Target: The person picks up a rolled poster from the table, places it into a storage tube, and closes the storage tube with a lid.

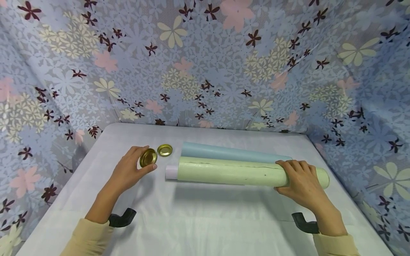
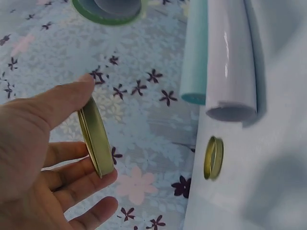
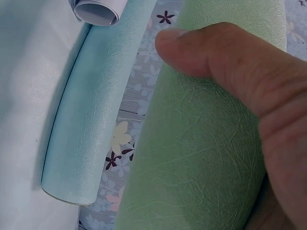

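Left of centre, the left hand [image 1: 128, 174] pinches a gold lid [image 1: 148, 157]; the right hand [image 1: 299, 183] grips the green roll [image 1: 230, 172] (probably slippery), which could unroll if loosened.

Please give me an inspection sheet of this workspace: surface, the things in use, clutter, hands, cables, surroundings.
Surface: white table, covered with a cloth.
Things in use: gold lid held on edge; green roll lying flat with a white inner roll sticking out at its left end.
Clutter: second gold lid lying on the table; blue roll behind the green one.
Hands: left hand pinches the gold lid; right hand grips the green roll near its right end.
Cables: nothing seen.
Surroundings: floral fabric backdrop on three sides.
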